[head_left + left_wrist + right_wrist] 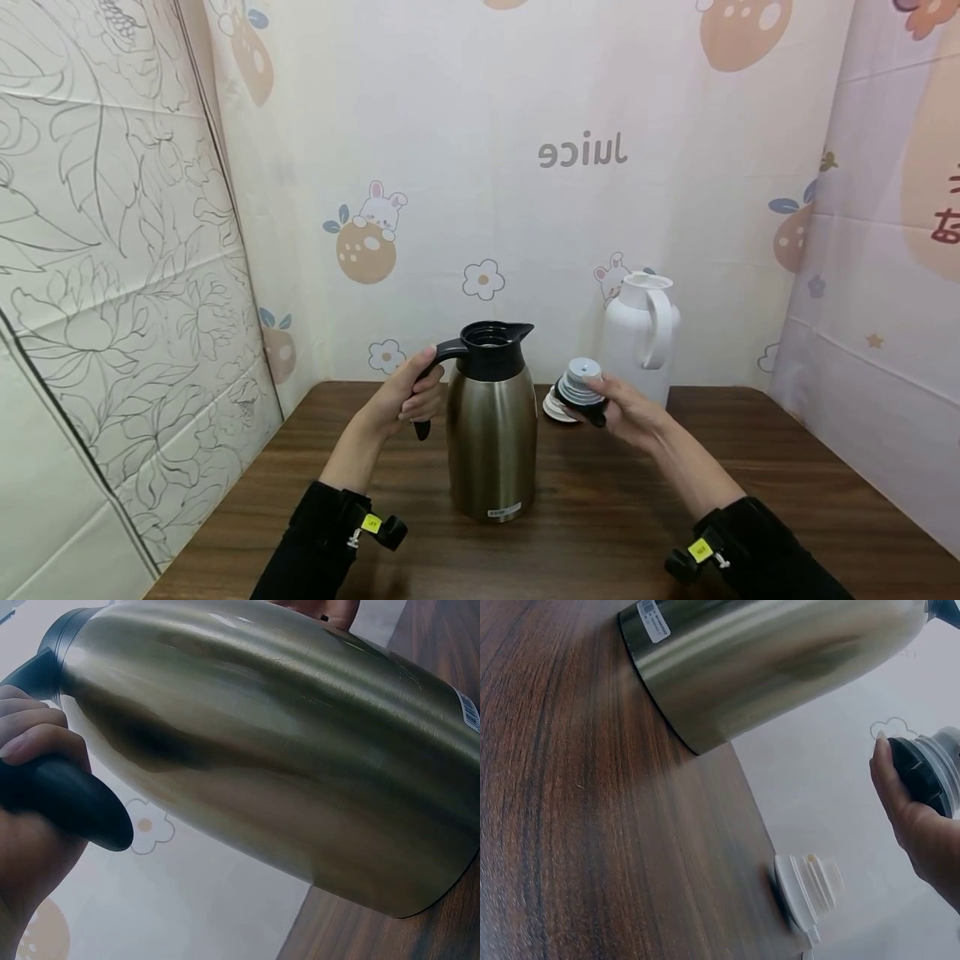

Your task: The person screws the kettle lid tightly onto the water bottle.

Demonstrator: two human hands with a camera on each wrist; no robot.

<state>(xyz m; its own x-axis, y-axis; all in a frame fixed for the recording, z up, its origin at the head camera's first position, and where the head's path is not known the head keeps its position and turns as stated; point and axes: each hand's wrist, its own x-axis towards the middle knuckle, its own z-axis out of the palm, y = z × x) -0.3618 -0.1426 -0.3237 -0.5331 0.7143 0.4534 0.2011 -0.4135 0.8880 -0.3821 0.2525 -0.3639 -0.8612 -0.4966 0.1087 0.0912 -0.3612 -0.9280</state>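
A bronze-coloured metal vacuum jug (491, 442) with a black collar and spout stands upright on the table, its mouth uncovered. My left hand (401, 400) grips its black handle (67, 799), fingers wrapped round it. To the right of the jug, my right hand (630, 414) holds a jug stopper (581, 382) above the table. The stopper has a black top, turned downward, and a pale threaded plug facing up. In the right wrist view, fingers (885, 776) lie along its black part. A white stopper (806, 892) rests on the table behind the held one.
A white jug (626, 342) with a loop handle stands at the back right, partly behind my right hand. The brown wooden table (600, 533) ends at a printed fabric backdrop (450, 167), with similar fabric on both sides.
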